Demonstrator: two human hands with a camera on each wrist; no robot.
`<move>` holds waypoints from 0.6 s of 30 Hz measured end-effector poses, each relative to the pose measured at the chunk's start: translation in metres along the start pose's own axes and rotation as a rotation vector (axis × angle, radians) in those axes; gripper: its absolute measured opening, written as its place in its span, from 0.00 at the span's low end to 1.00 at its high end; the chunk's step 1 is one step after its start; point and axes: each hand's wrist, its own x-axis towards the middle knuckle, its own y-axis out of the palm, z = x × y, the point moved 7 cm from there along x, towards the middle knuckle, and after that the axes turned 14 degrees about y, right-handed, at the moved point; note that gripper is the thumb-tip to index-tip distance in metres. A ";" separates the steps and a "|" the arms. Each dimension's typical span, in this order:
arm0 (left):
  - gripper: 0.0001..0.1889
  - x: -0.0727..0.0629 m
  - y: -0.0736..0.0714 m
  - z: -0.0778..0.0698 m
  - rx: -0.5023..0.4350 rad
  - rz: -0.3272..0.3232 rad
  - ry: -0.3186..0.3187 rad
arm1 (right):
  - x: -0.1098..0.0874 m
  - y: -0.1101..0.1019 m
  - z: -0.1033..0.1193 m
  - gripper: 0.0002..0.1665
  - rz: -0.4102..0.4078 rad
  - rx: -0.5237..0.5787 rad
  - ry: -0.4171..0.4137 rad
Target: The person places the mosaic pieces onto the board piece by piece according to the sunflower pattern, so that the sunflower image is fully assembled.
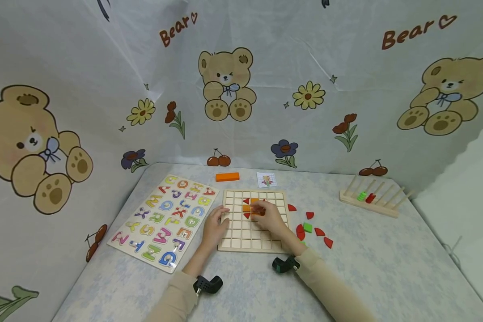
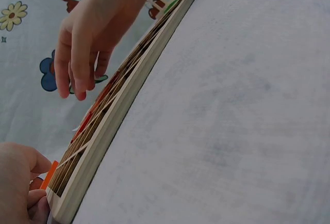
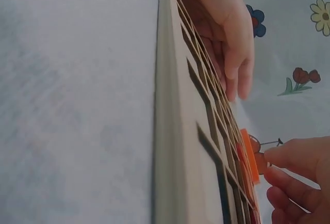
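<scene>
A wooden grid board (image 1: 235,232) lies in the middle of the table. Orange square pieces (image 1: 247,208) and red triangle pieces (image 1: 246,201) sit in its upper middle cells. My right hand (image 1: 269,218) is over these pieces and hides some of them. In the left wrist view, the fingers of that right hand (image 2: 95,33) point down above the board, with no piece visible between them. My left hand (image 1: 215,227) is at the board's left edge, thumb and fingers apart. From the right wrist view, the left hand's fingers (image 3: 240,53) hang loosely at the board's far side.
Red quarter-round pieces (image 1: 328,242) and a green square (image 1: 307,227) lie scattered right of the board. Behind it are a picture card (image 1: 267,180) and an orange block (image 1: 227,177). An alphabet puzzle board (image 1: 142,237) is at left, a pegged bead rack (image 1: 380,210) at right.
</scene>
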 end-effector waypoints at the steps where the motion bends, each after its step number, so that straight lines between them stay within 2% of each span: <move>1: 0.16 0.000 0.000 -0.001 -0.001 -0.001 0.007 | -0.002 -0.005 -0.001 0.18 -0.009 0.004 0.002; 9: 0.15 0.000 -0.001 -0.002 -0.001 -0.003 0.023 | -0.022 -0.052 -0.016 0.17 -0.126 -0.048 -0.026; 13: 0.15 0.001 0.000 0.000 0.005 0.000 0.014 | -0.034 -0.076 -0.033 0.17 -0.162 -0.051 0.014; 18: 0.16 0.001 0.002 0.003 -0.009 0.003 -0.004 | -0.047 -0.103 -0.061 0.19 -0.178 -0.068 0.112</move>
